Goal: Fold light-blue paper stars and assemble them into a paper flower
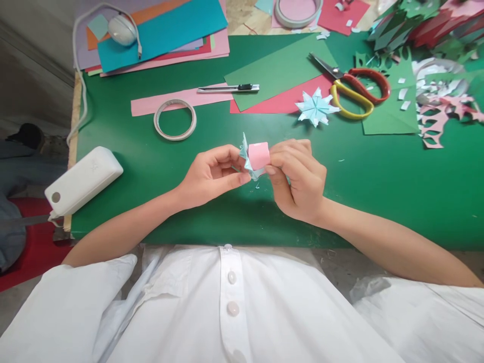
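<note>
Near the front of the green table, my left hand [217, 174] pinches the edge of a light-blue folded paper flower [244, 150], seen nearly edge-on. Against its right side sits a pink paper roll [259, 155], a short curled band. My right hand [298, 174] grips that roll between thumb and fingers from the right. The roll touches the flower; whether they are stuck together I cannot tell. Beyond my right hand, a second light-blue paper flower [316, 107] lies flat, one point close to the scissors [353, 93].
A tape roll [175, 120] and a cutter knife [229, 88] lie beyond my hands, the knife on pink and green paper. A white power bank [83, 180] with a cable stands at left. Stacked coloured sheets [170, 33] are at back left, paper cutouts [434, 111] at right.
</note>
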`<state>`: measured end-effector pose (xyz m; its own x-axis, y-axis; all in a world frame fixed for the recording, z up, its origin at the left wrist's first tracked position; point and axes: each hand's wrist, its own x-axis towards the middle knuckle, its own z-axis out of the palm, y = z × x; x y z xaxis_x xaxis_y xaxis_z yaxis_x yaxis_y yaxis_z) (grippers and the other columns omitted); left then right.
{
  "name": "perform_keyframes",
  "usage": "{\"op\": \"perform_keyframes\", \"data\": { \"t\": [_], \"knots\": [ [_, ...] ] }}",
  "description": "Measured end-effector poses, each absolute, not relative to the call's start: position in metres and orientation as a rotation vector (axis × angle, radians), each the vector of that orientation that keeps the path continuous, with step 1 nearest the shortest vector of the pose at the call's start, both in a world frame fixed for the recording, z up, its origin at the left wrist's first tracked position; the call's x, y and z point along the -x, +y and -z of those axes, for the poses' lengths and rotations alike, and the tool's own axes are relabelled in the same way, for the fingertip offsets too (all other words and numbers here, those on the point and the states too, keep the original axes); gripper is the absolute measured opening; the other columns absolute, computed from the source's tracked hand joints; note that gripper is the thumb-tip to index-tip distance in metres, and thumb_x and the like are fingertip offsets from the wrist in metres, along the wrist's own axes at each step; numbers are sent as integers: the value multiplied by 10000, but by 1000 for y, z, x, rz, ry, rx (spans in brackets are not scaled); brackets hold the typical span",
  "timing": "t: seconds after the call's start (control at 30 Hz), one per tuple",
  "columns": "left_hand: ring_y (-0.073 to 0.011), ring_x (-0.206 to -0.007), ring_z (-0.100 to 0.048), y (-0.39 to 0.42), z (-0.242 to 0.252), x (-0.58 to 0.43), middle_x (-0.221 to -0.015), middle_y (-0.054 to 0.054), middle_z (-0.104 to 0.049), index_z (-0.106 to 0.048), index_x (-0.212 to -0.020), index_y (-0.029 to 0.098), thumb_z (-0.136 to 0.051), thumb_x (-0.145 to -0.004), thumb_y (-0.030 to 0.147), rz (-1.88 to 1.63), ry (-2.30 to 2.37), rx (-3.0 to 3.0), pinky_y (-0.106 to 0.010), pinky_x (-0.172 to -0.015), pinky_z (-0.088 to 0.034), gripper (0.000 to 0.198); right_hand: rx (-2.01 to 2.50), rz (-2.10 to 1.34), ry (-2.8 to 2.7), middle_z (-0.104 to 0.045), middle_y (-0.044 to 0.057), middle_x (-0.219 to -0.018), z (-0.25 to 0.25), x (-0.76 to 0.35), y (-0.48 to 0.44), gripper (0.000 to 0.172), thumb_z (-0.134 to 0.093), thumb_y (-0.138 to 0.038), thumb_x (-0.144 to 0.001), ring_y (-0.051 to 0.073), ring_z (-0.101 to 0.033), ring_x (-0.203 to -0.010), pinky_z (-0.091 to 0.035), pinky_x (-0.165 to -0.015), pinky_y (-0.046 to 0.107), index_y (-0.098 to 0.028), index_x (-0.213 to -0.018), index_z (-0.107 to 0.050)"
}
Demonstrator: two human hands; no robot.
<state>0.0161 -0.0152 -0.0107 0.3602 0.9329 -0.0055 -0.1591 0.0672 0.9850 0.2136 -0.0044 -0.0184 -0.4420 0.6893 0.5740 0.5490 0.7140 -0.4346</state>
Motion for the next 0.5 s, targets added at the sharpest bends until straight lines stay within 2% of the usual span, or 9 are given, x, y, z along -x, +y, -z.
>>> {"op": "perform_keyframes", "data": {
  "t": [0.1, 0.23, 0.5],
  "knots": [
    [-122, -698, -642, -14, 11, -13, -804, -22, -662, -640, -840, 180, -770, -792, 457, -975, 779, -1205, -267, -655, -568, 310, 899, -140, -2187, -649, 61, -756, 20, -217, -2, 415, -297, -368, -1035, 209, -650, -783, -442, -762, 399, -210, -826, -619],
    [-141, -698, -644, -13, 13, -10, -815, -29, -664, -645, -835, 184, -770, -782, 478, -955, 756, -1207, -298, -656, -564, 324, 892, -98, -2241, -658, 61, -777, 25, -219, 2, 453, -275, -414, -1037, 217, -654, -823, -442, -793, 415, -219, -830, -628],
    [-124, -653, -595, -15, 11, -15, -720, -9, -615, -636, -787, 181, -779, -766, 482, -964, 848, -1234, -279, -613, -515, 334, 813, -123, -2287, -658, 50, -797, 22, -220, 4, 363, -343, -390, -1015, 223, -653, -854, -440, -820, 436, -223, -830, -607]
  ]
}}
